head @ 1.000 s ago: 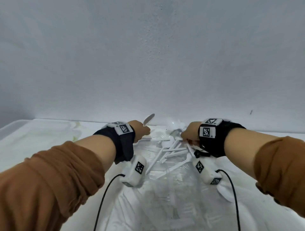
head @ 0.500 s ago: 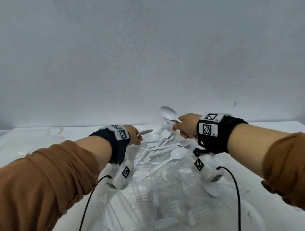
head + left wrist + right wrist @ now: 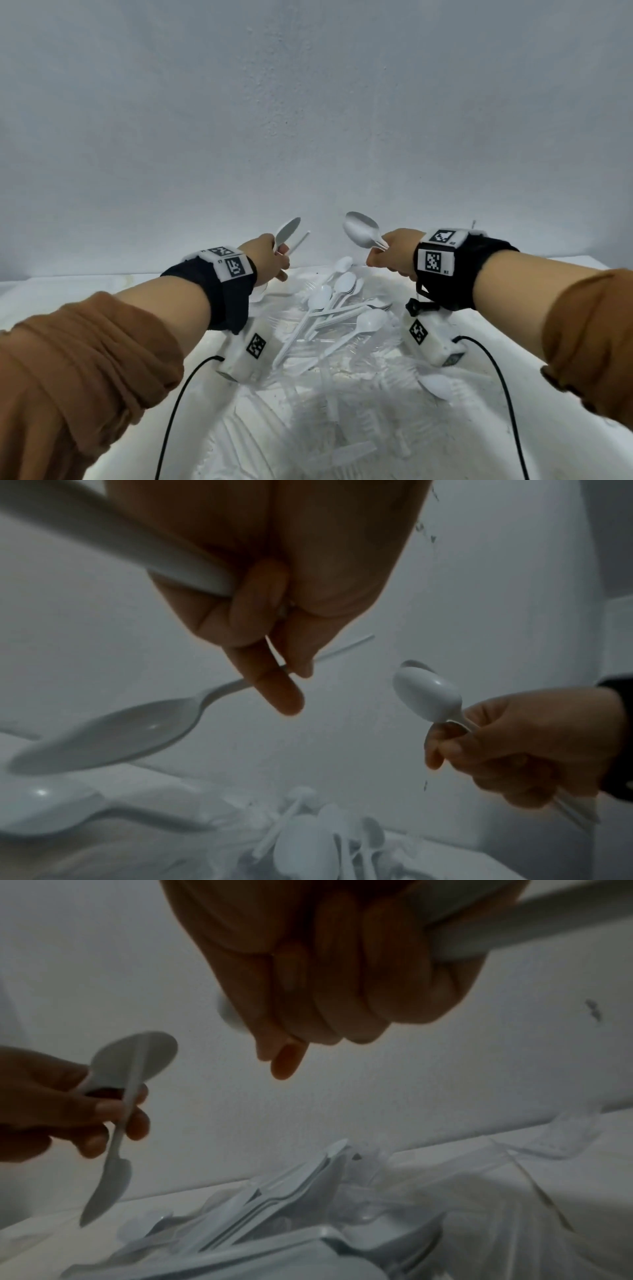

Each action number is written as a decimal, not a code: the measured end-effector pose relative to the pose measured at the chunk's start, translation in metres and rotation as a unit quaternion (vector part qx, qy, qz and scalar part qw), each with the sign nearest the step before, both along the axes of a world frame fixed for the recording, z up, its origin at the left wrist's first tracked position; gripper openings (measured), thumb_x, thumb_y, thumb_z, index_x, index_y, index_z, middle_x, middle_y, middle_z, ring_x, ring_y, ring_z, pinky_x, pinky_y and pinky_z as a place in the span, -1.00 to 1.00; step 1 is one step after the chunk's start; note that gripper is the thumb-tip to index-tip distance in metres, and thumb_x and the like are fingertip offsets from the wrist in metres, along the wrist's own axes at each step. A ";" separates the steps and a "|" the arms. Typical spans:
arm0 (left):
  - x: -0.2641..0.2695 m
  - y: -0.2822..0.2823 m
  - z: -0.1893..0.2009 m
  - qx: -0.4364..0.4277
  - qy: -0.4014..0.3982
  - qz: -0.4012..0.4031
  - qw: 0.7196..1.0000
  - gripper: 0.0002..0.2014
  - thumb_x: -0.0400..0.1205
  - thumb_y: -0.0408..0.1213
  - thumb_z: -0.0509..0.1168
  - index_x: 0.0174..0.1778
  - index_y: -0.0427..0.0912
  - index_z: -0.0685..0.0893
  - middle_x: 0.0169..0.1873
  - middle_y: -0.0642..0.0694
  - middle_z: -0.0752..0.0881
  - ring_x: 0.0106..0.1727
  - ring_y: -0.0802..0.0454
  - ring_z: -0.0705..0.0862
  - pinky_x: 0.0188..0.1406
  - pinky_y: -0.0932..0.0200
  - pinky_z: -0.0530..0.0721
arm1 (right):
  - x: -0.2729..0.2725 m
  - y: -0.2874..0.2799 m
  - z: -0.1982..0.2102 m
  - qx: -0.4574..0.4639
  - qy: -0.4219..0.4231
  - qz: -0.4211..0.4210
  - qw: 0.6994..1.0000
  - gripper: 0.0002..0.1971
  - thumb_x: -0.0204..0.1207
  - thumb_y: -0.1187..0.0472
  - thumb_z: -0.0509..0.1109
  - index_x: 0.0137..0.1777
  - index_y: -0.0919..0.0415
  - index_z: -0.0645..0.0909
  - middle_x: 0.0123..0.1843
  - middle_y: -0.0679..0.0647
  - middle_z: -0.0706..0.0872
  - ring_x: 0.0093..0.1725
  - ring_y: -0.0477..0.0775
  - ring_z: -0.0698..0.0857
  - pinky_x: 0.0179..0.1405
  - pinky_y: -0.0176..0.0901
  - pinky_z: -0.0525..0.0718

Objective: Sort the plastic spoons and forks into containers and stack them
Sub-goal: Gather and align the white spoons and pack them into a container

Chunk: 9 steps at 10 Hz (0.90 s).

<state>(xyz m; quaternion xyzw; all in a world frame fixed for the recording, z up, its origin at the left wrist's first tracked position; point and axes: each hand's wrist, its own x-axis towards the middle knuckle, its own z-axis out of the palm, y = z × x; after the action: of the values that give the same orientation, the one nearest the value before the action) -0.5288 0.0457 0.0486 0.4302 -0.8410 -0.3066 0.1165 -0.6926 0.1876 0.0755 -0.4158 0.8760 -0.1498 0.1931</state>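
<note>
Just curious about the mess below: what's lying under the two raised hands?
Under the left hand and right hand, each holding spoons, a heap of white spoons lies on crinkled clear plastic. What the heap covers cannot be seen.

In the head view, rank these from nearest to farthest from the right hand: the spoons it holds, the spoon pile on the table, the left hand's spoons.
1. Spoons gripped in the right hand itself, bowls pointing up and left.
2. Spoon pile, below and left of it on the table.
3. Spoons held up by the left hand, farthest left.
</note>
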 end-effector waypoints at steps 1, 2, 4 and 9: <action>0.012 0.001 0.009 0.065 0.063 -0.003 0.996 -0.87 0.68 -0.27 0.15 -0.19 -0.05 0.44 -0.23 0.07 0.72 -0.13 0.13 0.72 -0.41 0.27 0.41 | 0.006 -0.014 0.006 0.009 -0.004 -0.002 1.000 -0.86 0.51 0.08 0.37 -0.12 0.15 0.63 -0.39 0.01 0.51 -0.47 0.02 0.42 -0.44 -0.27 0.35; 0.022 0.002 0.013 0.135 0.112 0.019 0.984 -0.84 0.71 -0.26 0.08 -0.16 -0.14 0.49 -0.28 0.01 0.69 -0.26 0.16 0.71 -0.51 0.28 0.23 | 0.012 -0.035 0.002 0.029 0.004 0.009 1.000 -0.73 0.52 0.08 0.40 -0.33 0.22 0.60 -0.48 -0.01 0.54 -0.52 -0.01 0.46 -0.51 -0.28 0.40; 0.041 -0.007 0.011 0.119 0.060 0.022 0.991 -0.91 0.66 -0.27 0.17 -0.15 -0.05 0.53 -0.28 0.02 0.70 -0.18 0.15 0.72 -0.51 0.30 0.28 | 0.019 -0.080 -0.018 0.056 -0.015 0.064 0.996 -0.87 0.55 0.15 0.34 -0.15 0.19 0.61 -0.42 0.02 0.62 -0.45 0.01 0.56 -0.40 -0.27 0.52; 0.034 -0.025 0.000 0.095 -0.070 0.098 0.988 -0.70 0.72 -0.39 0.05 0.35 -0.26 0.52 0.00 0.00 0.73 -0.29 0.05 0.65 -0.48 0.33 0.44 | 0.013 -0.116 -0.044 0.138 0.027 0.127 0.982 -0.73 0.55 0.26 0.36 -0.37 0.09 0.43 -0.39 0.01 0.56 -0.45 -0.08 0.54 -0.53 -0.27 0.46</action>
<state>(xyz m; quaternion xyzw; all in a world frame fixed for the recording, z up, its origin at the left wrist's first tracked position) -0.4946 0.0204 0.0486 0.5403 -0.7678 -0.3413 0.0457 -0.6797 0.0715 0.0319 -0.4970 0.8332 0.0097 0.2423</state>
